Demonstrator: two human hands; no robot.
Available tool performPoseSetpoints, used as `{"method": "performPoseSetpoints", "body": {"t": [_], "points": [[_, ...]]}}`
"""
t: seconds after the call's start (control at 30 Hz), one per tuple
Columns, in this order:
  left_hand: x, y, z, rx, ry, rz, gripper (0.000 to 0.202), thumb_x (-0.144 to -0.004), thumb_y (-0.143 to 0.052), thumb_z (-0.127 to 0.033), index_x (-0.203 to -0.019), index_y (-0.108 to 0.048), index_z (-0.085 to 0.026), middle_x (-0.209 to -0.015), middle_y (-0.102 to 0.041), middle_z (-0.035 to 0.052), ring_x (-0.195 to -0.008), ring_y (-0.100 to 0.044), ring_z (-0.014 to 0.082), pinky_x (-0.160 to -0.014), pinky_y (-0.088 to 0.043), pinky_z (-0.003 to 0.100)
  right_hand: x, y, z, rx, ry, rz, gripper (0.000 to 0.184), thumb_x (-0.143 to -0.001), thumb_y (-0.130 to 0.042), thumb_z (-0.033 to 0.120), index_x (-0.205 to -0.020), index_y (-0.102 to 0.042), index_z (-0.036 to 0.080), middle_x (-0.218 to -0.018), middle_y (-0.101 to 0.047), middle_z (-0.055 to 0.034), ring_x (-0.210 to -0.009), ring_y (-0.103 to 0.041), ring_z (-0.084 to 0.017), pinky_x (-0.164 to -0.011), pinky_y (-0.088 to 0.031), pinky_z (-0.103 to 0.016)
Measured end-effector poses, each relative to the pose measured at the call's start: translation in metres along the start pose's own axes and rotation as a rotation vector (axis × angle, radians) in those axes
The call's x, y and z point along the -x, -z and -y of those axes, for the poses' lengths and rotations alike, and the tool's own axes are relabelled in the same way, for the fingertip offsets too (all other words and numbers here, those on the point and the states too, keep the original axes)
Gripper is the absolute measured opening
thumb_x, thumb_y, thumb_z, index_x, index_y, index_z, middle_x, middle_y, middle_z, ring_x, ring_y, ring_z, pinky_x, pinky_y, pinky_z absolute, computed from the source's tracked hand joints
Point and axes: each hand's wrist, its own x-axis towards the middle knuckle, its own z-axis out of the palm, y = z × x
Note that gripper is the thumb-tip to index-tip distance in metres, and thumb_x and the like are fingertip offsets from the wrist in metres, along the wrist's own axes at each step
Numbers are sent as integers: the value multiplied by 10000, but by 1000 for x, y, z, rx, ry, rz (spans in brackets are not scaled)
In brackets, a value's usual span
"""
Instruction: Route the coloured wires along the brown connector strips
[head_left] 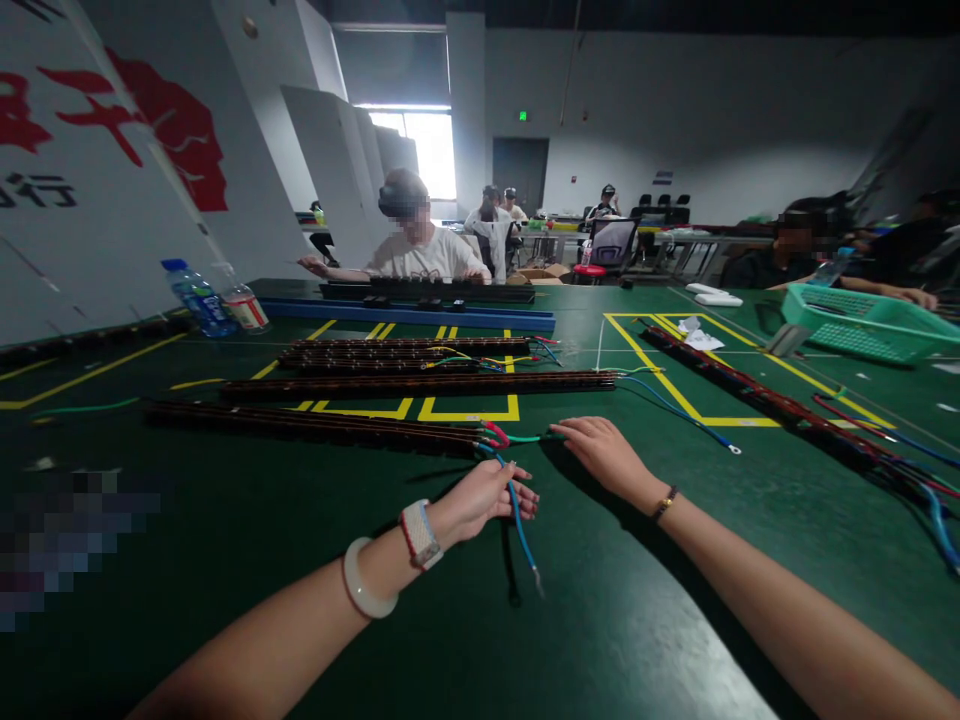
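A long dark bar assembly [322,425] lies on the green table, with short wires coming out of its right end. My left hand [480,500] is just below that end, its thumb against a blue wire [523,530] that runs across the loosely curled fingers. The wire's bare metal tip hangs towards me. My right hand [604,455] is to the right, palm down, with its fingertips pinching the end of a green wire [525,439]. A red wire or sleeve [495,434] curves beside the green one, untouched.
Behind lie another long bar [420,385], a shorter bundle [405,354] and a blue rail [405,313]. At right are a wired bar [772,405] and a green basket [870,325]. Bottles [199,300] stand at left. A person [420,245] sits opposite.
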Motion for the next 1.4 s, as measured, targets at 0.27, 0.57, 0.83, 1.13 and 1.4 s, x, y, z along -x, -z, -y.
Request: {"method": "performPoseSetpoints", "body": {"t": [0.27,0.57,0.83,1.13,1.4], "points": [[4,20,-27,-644,182,74,314,-912,-346,-329,-770,-481,-84,-570,-556,59,-452,-521,125,-504,-427,247,1,-1,4,129,76,72,375,-924,-442,156,-1266,-571,238,-1192,-583,-56,-1130,-475,-217,-1054,-279,-432],[1,24,-25,-812,82,141,705,-782,-377,-730,-706,-566,-55,-672,-636,192,-539,-626,187,-496,-490,246,-8,6,14,-15,12,-35,307,-928,-421,175,-1155,-627,206,-1157,-603,-49,-1099,-499,-218,-1021,-298,-438],[-14,22,-4,-854,23,70,543,-829,-432,-613,-686,-510,-96,-578,-604,108,-421,-565,154,-346,-367,181,-39,42,74,-972,-15,68,432,-972,-375,392,-1364,-433,221,-1362,-464,-67,-1244,-433,-166,-1057,-330,-358],[-5,18,-5,-872,-22,32,334,-849,-500,-418,-708,-505,-114,-585,-604,88,-409,-555,148,-330,-357,176,-48,43,59,-1128,-66,230,414,-904,-484,494,-784,-591,113,-767,-565,-36,-736,-520,-119,-735,-420,-265],[-1,12,-12,-869,56,9,411,-843,-502,-462,-658,-509,-95,-543,-575,81,-413,-542,137,-393,-417,203,-43,51,39,-703,61,429,400,-810,-618,336,-1185,-584,199,-1161,-569,-54,-1022,-530,-170,-913,-406,-313]]}}
